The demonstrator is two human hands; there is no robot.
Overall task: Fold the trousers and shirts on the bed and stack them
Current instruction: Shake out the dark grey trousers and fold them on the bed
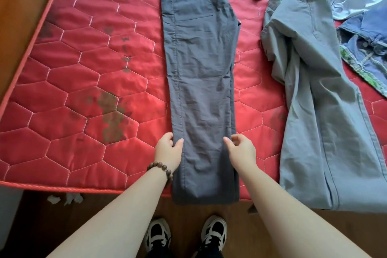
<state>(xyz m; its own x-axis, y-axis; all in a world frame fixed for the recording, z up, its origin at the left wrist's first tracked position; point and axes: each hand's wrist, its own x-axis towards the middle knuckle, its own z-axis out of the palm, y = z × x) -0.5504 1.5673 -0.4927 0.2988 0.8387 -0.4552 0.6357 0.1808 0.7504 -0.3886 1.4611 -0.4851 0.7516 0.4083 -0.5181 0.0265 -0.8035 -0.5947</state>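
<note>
Early going: left hand and right hand are pinching the leg edges of the dark grey trousers lying lengthwise mid-frame, already halved leg-on-leg, while the lighter trousers and pile at right are waiting unfolded, nothing stacked.

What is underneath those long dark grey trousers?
The dark grey trousers lie on the red quilted mattress, their hems hanging past its edge above the wooden floor. Anything directly beneath the cloth is hidden.

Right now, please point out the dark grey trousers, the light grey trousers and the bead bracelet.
dark grey trousers point(201, 73), head view, middle of the folded legs.
light grey trousers point(314, 94), head view, crumpled upper leg.
bead bracelet point(162, 170), head view, beads on the left wrist.
</note>
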